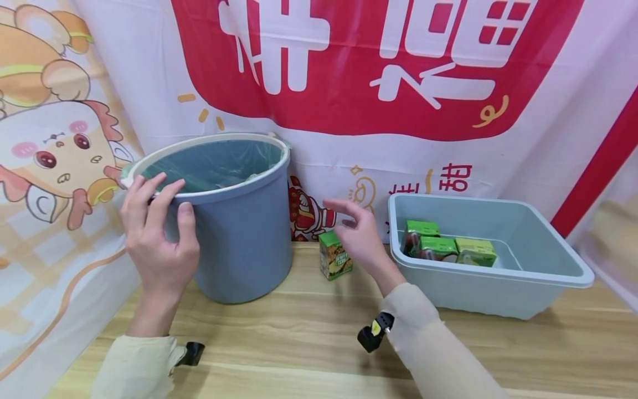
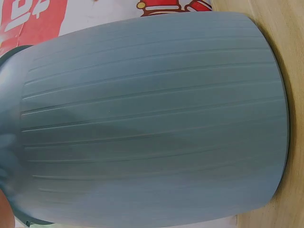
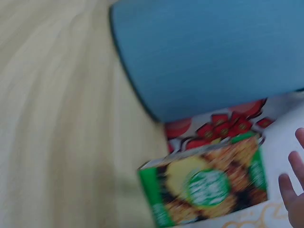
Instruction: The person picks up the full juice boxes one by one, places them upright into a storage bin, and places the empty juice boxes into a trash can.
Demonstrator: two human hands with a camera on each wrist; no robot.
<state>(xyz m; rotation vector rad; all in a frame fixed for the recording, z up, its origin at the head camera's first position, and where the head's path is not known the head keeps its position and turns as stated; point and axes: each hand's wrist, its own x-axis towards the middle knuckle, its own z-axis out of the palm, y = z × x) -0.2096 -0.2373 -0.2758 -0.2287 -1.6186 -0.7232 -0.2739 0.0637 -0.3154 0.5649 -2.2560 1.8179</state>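
Note:
My left hand [image 1: 161, 244] is at the near left rim of a blue-grey trash bin [image 1: 244, 238], fingers spread and slightly bent, fingertips right at the rim. The bin stands upright, lined with a clear greenish bag [image 1: 209, 163]; its ribbed side fills the left wrist view. Over a small green box [image 1: 333, 260] with food pictures, my right hand [image 1: 363, 238] hovers with the index finger stretched out and nothing held. The box stands upright between bin and basin. In the right wrist view, fingertips [image 3: 297, 166] show beside the box.
To the right, a light blue-grey plastic basin [image 1: 488, 291] holds several small green boxes [image 1: 438, 246] toward its left end. A printed red and white cloth [image 1: 339, 111] hangs behind. The wooden tabletop [image 1: 279, 343] runs along the front.

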